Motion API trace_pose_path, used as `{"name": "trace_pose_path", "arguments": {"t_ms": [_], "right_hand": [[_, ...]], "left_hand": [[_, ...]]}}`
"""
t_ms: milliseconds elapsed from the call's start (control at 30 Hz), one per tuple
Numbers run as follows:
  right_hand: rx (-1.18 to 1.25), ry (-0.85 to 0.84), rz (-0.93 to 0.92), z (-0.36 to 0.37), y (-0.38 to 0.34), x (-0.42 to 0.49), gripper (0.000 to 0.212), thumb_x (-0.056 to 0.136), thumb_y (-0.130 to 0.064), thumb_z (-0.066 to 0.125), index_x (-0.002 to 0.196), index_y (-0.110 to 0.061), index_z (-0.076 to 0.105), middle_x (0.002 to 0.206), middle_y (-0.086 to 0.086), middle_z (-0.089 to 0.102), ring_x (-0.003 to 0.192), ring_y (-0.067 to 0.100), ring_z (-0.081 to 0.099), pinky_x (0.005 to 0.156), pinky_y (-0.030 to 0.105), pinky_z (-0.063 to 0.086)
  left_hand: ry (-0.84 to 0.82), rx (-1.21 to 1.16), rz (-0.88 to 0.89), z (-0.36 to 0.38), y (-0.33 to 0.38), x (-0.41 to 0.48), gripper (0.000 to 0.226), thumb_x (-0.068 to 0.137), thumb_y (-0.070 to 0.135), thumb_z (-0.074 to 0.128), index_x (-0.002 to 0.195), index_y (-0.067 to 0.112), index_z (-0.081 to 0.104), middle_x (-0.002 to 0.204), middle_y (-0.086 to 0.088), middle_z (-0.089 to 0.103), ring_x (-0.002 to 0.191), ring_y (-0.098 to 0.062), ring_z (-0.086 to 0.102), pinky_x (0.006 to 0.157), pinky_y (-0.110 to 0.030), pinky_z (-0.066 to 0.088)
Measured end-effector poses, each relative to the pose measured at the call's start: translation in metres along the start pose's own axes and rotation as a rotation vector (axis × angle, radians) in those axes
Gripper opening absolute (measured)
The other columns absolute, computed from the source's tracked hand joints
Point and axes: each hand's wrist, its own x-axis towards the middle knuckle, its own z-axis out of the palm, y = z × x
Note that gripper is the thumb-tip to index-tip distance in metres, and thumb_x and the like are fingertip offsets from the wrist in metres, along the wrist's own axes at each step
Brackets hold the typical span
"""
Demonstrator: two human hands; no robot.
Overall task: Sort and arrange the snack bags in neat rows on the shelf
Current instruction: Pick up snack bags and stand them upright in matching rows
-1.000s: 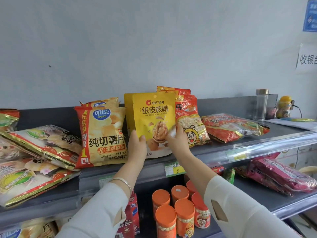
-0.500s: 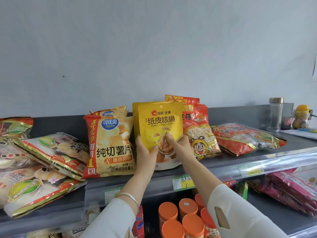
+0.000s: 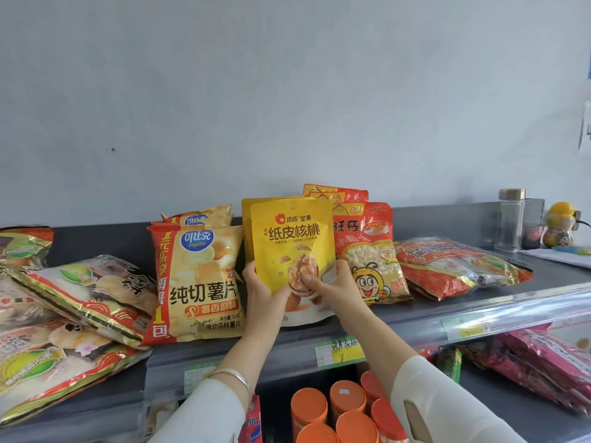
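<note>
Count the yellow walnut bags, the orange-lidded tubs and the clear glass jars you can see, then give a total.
yellow walnut bags: 2
orange-lidded tubs: 6
clear glass jars: 1
Total: 9

Left of the grip on the yellow walnut bag (image 3: 287, 244), the chip bag (image 3: 198, 282) crowds close; right of it the red biscuit bag (image 3: 374, 260) stands just beside. Above the grip, open air before the wall (image 3: 287, 107).

Walnut bag (image 3: 292, 251): matt yellow plastic. Chip bag (image 3: 198, 282): glossy foil. Shelf (image 3: 447, 311): smooth grey metal. Bracelet (image 3: 235, 377): polished metal.
</note>
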Motion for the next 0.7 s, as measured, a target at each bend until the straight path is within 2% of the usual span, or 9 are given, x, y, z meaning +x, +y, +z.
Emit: {"name": "trace_pose_path", "arguments": {"t_ms": [67, 167, 267, 333, 400, 500, 567, 600, 700], "right_hand": [[-0.014, -0.003, -0.019, 0.0, 0.0, 0.0, 0.05, 0.075, -0.036, 0.08, 0.1, -0.017, 0.041, 0.115, 0.009, 0.054, 0.11, 0.026, 0.053, 0.086, 0.04, 0.048], [-0.024, -0.023, -0.011, 0.001, -0.002, 0.0, 0.058, 0.078, -0.034, 0.077, 0.116, -0.015, 0.039, 0.125, 0.007, 0.051, 0.119, 0.026, 0.049, 0.095, 0.042, 0.046], [-0.064, 0.003, -0.031, 0.002, -0.004, -0.005, 0.087, 0.079, -0.036, 0.076, 0.146, -0.017, 0.023, 0.148, 0.003, 0.037, 0.137, 0.026, 0.035, 0.105, 0.04, 0.039], [-0.117, 0.059, -0.086, 0.001, -0.006, -0.01, 0.097, 0.079, -0.033, 0.076, 0.152, -0.017, 0.014, 0.155, 0.001, 0.029, 0.142, 0.022, 0.029, 0.109, 0.037, 0.034], [-0.169, 0.108, -0.147, 0.0, -0.007, -0.014, 0.096, 0.08, -0.03, 0.076, 0.152, -0.016, 0.014, 0.156, 0.002, 0.028, 0.143, 0.019, 0.027, 0.109, 0.034, 0.031], [-0.241, 0.148, -0.202, 0.0, -0.007, -0.02, 0.088, 0.082, -0.03, 0.073, 0.151, -0.015, 0.02, 0.15, 0.005, 0.033, 0.139, 0.018, 0.031, 0.104, 0.027, 0.031], [-0.244, 0.153, -0.229, -0.001, -0.007, -0.023, 0.084, 0.084, -0.031, 0.071, 0.15, -0.016, 0.023, 0.148, 0.005, 0.034, 0.138, 0.017, 0.032, 0.1, 0.022, 0.029], [-0.235, 0.151, -0.239, -0.002, -0.007, -0.025, 0.083, 0.084, -0.031, 0.071, 0.15, -0.016, 0.023, 0.147, 0.005, 0.033, 0.138, 0.018, 0.032, 0.1, 0.022, 0.029], [-0.272, 0.173, -0.243, -0.009, -0.005, -0.024, 0.079, 0.087, -0.032, 0.068, 0.149, -0.014, 0.024, 0.148, 0.005, 0.031, 0.138, 0.018, 0.031, 0.102, 0.022, 0.029]], "left_hand": [[-0.03, -0.011, -0.013, 0.0, 0.0, 0.001, 0.078, 0.082, 0.003, 0.061, 0.14, 0.024, 0.014, 0.133, -0.004, 0.042, 0.114, -0.02, 0.048, 0.093, -0.032, 0.041], [-0.023, 0.036, -0.025, 0.001, -0.003, 0.004, 0.077, 0.083, 0.001, 0.057, 0.14, 0.023, 0.011, 0.139, -0.007, 0.039, 0.115, -0.019, 0.046, 0.091, -0.029, 0.04], [-0.01, 0.079, -0.03, 0.001, -0.004, 0.004, 0.077, 0.084, -0.001, 0.055, 0.142, 0.022, 0.011, 0.141, -0.007, 0.037, 0.118, -0.018, 0.043, 0.092, -0.028, 0.038], [0.019, 0.104, -0.003, 0.0, -0.002, 0.001, 0.082, 0.083, 0.001, 0.06, 0.145, 0.022, 0.01, 0.144, -0.006, 0.033, 0.126, -0.02, 0.04, 0.1, -0.031, 0.038], [0.088, 0.162, 0.073, 0.0, 0.001, -0.004, 0.085, 0.082, 0.0, 0.061, 0.147, 0.019, 0.01, 0.149, -0.005, 0.025, 0.135, -0.02, 0.03, 0.105, -0.028, 0.032], [0.168, 0.293, 0.26, 0.003, 0.002, -0.013, 0.08, 0.081, -0.007, 0.058, 0.147, 0.011, 0.016, 0.15, -0.008, 0.022, 0.137, -0.016, 0.021, 0.099, -0.009, 0.018], [0.173, 0.396, 0.393, 0.006, 0.0, -0.017, 0.081, 0.079, -0.01, 0.058, 0.146, 0.013, 0.018, 0.149, -0.013, 0.022, 0.138, -0.019, 0.02, 0.1, -0.004, 0.011], [0.179, 0.435, 0.443, 0.008, 0.0, -0.017, 0.084, 0.077, -0.011, 0.059, 0.145, 0.017, 0.017, 0.149, -0.015, 0.021, 0.138, -0.022, 0.02, 0.104, -0.008, 0.012], [0.247, 0.55, 0.581, 0.01, -0.003, -0.015, 0.085, 0.07, -0.013, 0.062, 0.138, 0.022, 0.023, 0.144, -0.015, 0.022, 0.135, -0.03, 0.022, 0.109, -0.038, 0.027]]}}
